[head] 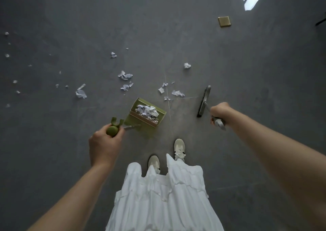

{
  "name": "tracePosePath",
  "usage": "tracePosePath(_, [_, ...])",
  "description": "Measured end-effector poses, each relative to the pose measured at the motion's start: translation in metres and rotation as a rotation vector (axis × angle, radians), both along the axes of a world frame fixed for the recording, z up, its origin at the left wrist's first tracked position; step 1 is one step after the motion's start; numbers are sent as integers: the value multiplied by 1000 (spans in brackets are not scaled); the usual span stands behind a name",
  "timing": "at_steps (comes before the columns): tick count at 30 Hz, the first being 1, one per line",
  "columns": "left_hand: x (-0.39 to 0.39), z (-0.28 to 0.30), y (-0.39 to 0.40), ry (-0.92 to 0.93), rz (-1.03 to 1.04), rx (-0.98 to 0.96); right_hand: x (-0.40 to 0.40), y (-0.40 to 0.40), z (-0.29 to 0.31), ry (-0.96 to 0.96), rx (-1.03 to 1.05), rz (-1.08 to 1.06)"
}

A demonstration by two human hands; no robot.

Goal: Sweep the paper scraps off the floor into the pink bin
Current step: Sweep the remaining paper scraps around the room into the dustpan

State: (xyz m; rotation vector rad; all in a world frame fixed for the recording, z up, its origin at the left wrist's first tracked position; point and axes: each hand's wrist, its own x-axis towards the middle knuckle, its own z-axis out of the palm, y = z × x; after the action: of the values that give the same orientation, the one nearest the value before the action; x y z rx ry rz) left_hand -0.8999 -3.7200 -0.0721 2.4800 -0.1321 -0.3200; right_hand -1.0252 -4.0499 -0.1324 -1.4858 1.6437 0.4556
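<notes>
The left hand [104, 142] has its fingers curled round the handle of the dustpan [147, 113] (already loaded); the right hand [219, 111] grips the broom [204, 101]. Scraps [177, 93] lie beyond both hands; no bin is in view. Tilting the dustpan would likely spill its load.

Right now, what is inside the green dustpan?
The green dustpan holds a heap of crumpled white paper scraps, piled toward its back wall. The heap covers the pan's bottom there, so anything beneath it cannot be seen. The left hand grips its handle.
</notes>
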Motion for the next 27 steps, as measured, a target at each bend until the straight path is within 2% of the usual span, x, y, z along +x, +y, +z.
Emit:
tracePosePath(2, [3, 0, -7, 8, 26, 3, 9, -18, -16, 27, -9, 45])
tracePosePath(6, [8, -4, -24, 0, 83, 43, 46, -32, 2, 97, -65, 164])
tracePosePath(11, [5, -10, -50, 14, 118, 62, 91, -71, -5, 161, -157, 314])
tracePosePath(19, [12, -20, -71, 16, 255, 104, 145, -123, -9, 243, -162, 560])
tracePosePath(27, [2, -16, -74, 22, 249, 155, 150, -107, -15, 233, -162, 777])
